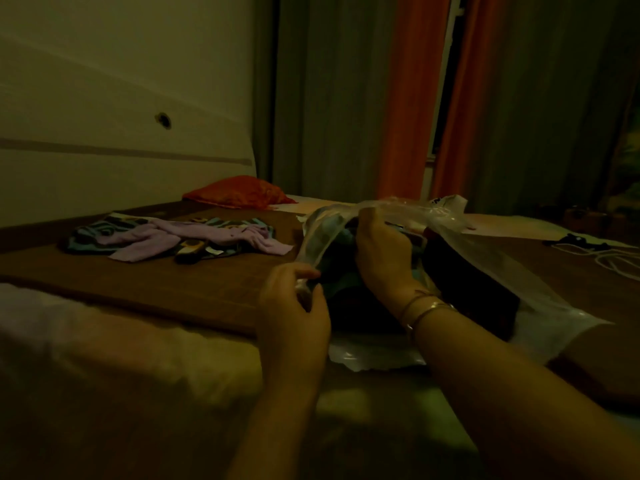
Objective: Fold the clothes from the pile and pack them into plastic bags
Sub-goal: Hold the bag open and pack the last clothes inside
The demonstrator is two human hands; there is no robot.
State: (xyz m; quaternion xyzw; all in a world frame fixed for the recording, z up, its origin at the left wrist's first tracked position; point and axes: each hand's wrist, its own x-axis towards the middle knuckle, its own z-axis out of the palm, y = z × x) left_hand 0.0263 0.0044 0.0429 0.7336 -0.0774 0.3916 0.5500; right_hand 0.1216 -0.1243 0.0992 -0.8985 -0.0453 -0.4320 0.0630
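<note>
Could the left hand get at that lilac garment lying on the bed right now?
Probably not at once. The left hand pinches the edge of the plastic bag, so it is occupied. Once it lets go, the bed between it and the lilac garment looks free of obstacles.

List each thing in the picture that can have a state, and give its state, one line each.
plastic bag: mouth held open, dark clothes inside
left hand: pinches the bag's near edge
right hand: pushes clothes into the bag, fingers curled
clothes pile: unfolded, spread on the bed
orange curtains: parted
</note>
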